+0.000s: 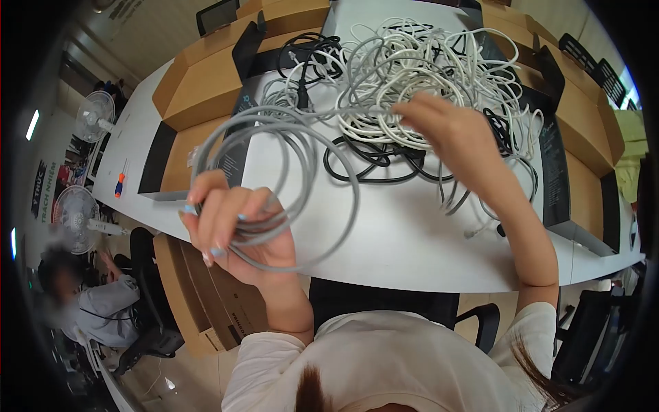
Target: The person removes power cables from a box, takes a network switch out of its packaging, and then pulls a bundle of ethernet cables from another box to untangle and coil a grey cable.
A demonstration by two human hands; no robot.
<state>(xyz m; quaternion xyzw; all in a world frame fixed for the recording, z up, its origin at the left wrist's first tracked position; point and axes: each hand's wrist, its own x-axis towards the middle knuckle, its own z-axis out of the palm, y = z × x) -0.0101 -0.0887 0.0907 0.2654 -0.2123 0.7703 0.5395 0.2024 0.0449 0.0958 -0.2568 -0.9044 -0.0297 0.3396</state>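
Note:
Several loops of a grey cable [357, 206] hang in my left hand [240, 220], whose fingers are wrapped round the coil above the table's near left part. From the top of the coil, a run of the same cable stretches right to my right hand [449, 130], which pinches it between fingertips. Beneath and beyond my right hand lies a large tangled heap of white and grey cables [405, 75]. Black cables [371, 154] stick out at the heap's near edge. A smaller bunch with a black cable [312, 58] lies left of the heap.
Open cardboard boxes flank the white table [398, 233]: a left box [199, 89] and a right box [583, 137]. A screwdriver [120, 184] lies at the far left. Below the left edge stands a Toshiba carton [220, 295]. Another person [110, 309] sits at lower left near fans.

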